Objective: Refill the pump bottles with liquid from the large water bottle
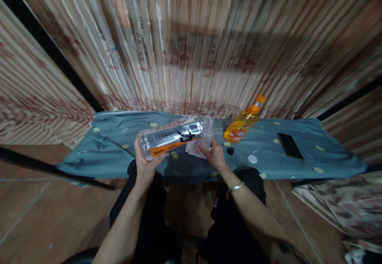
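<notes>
My left hand [146, 164] is wrapped round the base of a large clear plastic bottle [171, 138] with a silver and orange label. The bottle is tilted, nearly level, its neck pointing right. My right hand [217, 156] grips a small clear plastic container [208, 133] close to the large bottle's neck. Its exact shape is hard to make out, and I cannot tell whether the two touch. Below the large bottle, a white wrapper-like piece [195, 149] with a jagged edge is partly hidden. A small black cap [230, 151] and a round white cap [252, 159] lie right of my right hand.
An orange pump bottle [241, 125] with orange liquid is on the narrow cloth-covered table [104, 144]. A dark phone [290, 145] lies farther right. Behind the table hangs a pleated patterned curtain [193, 57]. Black poles [59, 49] slant at the sides.
</notes>
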`<state>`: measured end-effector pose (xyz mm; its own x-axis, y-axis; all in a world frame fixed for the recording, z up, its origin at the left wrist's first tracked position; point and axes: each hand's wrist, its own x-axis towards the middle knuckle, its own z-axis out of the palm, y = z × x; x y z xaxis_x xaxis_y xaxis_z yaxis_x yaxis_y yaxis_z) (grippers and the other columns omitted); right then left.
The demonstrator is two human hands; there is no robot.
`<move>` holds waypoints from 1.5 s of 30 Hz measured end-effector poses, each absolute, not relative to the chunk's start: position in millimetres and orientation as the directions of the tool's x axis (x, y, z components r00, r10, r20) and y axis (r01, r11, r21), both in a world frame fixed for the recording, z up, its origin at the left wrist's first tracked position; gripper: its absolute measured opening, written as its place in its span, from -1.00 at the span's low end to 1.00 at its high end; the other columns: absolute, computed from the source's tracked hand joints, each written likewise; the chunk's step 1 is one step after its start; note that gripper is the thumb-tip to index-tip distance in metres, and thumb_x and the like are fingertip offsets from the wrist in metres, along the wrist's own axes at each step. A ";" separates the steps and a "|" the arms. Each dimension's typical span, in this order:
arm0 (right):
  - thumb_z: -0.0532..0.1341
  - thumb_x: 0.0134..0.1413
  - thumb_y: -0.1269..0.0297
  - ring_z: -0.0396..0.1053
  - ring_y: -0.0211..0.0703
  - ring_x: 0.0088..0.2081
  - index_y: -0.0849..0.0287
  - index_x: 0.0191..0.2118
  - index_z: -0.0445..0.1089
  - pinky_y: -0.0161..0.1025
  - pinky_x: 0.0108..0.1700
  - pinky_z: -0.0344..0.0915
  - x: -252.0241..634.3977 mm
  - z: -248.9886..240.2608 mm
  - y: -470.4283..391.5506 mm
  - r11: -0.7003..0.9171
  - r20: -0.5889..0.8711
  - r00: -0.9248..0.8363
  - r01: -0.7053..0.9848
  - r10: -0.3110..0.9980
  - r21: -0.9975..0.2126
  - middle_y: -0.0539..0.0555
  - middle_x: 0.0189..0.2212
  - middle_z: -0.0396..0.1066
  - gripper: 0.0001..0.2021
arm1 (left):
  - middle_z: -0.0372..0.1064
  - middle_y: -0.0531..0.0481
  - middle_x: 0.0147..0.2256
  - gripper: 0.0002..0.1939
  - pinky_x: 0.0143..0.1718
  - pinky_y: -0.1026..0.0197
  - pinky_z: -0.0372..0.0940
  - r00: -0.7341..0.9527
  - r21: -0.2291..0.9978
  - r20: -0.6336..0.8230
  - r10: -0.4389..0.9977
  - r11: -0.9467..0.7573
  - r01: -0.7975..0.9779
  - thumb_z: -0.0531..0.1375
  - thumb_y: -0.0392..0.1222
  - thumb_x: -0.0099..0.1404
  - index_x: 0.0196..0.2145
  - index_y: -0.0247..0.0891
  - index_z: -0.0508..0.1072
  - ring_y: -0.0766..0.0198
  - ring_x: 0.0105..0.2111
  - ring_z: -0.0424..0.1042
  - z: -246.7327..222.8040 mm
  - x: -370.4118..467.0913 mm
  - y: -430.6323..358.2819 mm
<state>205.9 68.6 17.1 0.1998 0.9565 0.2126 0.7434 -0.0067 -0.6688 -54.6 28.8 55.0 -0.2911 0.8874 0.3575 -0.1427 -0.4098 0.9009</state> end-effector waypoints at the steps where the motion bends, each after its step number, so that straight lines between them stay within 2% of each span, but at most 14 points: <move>1: 0.36 0.08 0.09 0.59 0.16 -0.20 0.19 -0.05 0.35 -0.10 -0.19 0.43 206.1 17.2 68.5 -0.009 0.208 0.201 0.741 0.957 -0.672 0.21 -0.26 0.58 -0.60 | 0.31 -0.21 0.15 0.00 -0.27 0.11 0.59 -0.293 0.905 0.330 0.897 -0.389 -0.172 0.52 -0.13 -0.05 0.29 -0.05 0.19 0.07 -0.04 0.53 56.2 -53.7 28.3; 4: 0.37 0.06 0.07 0.59 0.17 -0.22 0.16 -0.07 0.36 -0.08 -0.20 0.44 206.3 17.8 68.6 -0.018 0.205 0.211 0.739 0.956 -0.674 0.20 -0.28 0.58 -0.61 | 0.31 -0.19 0.15 -0.01 -0.31 0.16 0.58 -0.293 0.907 0.274 0.916 -0.347 -0.239 0.52 -0.16 -0.07 0.27 -0.04 0.20 0.10 -0.08 0.53 59.1 -51.7 27.3; 8: 0.37 0.05 0.11 0.59 0.19 -0.19 0.15 -0.07 0.35 -0.07 -0.19 0.44 205.6 20.4 68.3 -0.010 0.202 0.204 0.727 0.958 -0.686 0.23 -0.26 0.58 -0.62 | 0.33 -0.19 0.15 -0.02 -0.32 0.18 0.58 -0.294 0.903 0.280 0.914 -0.354 -0.243 0.52 -0.17 -0.06 0.27 -0.04 0.21 0.14 -0.12 0.55 59.6 -51.0 27.7; 28: 0.37 0.08 0.09 0.58 0.18 -0.16 0.18 -0.05 0.35 -0.07 -0.18 0.45 204.3 21.2 67.8 -0.007 0.200 0.196 0.732 0.960 -0.682 0.24 -0.25 0.58 -0.60 | 0.34 -0.16 0.16 -0.02 -0.28 0.07 0.61 -0.301 0.905 0.279 0.912 -0.354 -0.235 0.52 -0.13 -0.05 0.28 0.02 0.20 0.12 -0.14 0.57 62.4 -49.3 27.1; 35: 0.36 0.10 0.11 0.58 0.17 -0.18 0.20 -0.07 0.34 -0.07 -0.18 0.44 205.0 23.0 67.0 -0.005 0.195 0.185 0.737 0.963 -0.676 0.28 -0.24 0.58 -0.63 | 0.35 -0.16 0.14 -0.01 -0.29 0.10 0.61 -0.302 0.903 0.257 0.918 -0.339 -0.263 0.53 -0.17 -0.05 0.28 -0.01 0.21 0.15 -0.14 0.55 65.6 -48.0 25.7; 45: 0.37 0.06 0.05 0.57 0.11 -0.25 0.21 -0.07 0.36 -0.15 -0.27 0.40 205.3 17.4 69.5 -0.004 0.228 0.207 0.748 0.951 -0.664 0.18 -0.32 0.57 -0.59 | 0.34 -0.10 0.13 -0.06 -0.33 0.18 0.60 -0.322 0.888 0.252 0.913 -0.350 -0.299 0.54 -0.21 -0.09 0.22 0.02 0.28 0.19 -0.16 0.54 67.5 -46.7 25.1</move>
